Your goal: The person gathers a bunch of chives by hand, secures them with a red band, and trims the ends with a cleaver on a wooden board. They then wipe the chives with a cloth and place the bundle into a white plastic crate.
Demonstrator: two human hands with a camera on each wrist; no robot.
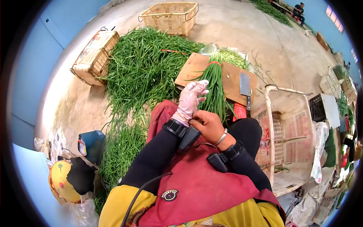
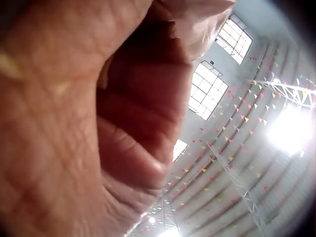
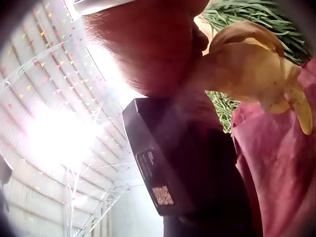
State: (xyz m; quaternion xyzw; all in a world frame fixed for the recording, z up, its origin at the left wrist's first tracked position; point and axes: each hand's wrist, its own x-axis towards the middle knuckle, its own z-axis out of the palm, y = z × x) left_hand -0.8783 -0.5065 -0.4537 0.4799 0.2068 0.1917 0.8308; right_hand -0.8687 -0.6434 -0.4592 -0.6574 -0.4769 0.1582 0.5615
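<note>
My left hand [image 1: 191, 97], in a thin pale glove, is raised with loosely bent fingers and holds nothing. The bare right hand [image 1: 210, 126] pinches the glove's cuff at the left wrist; in the right wrist view, a translucent yellowish glove [image 3: 247, 69] has loose, wrinkled ends. Bare skin fills much of the left wrist view beside a piece of glove [image 2: 202, 22]. Just beyond the hands, a bundle of green stalks [image 1: 215, 81] with a red band lies across a wooden board [image 1: 193, 69]. A cleaver [image 1: 245, 84] rests at the board's right side.
A large heap of green stalks [image 1: 147, 64] spreads at the left. Crates stand at the far side [image 1: 170, 19], the left [image 1: 94, 56] and the right [image 1: 295, 142]. A straw hat [image 1: 64, 181] is at the lower left. Someone sits far back [image 1: 298, 13].
</note>
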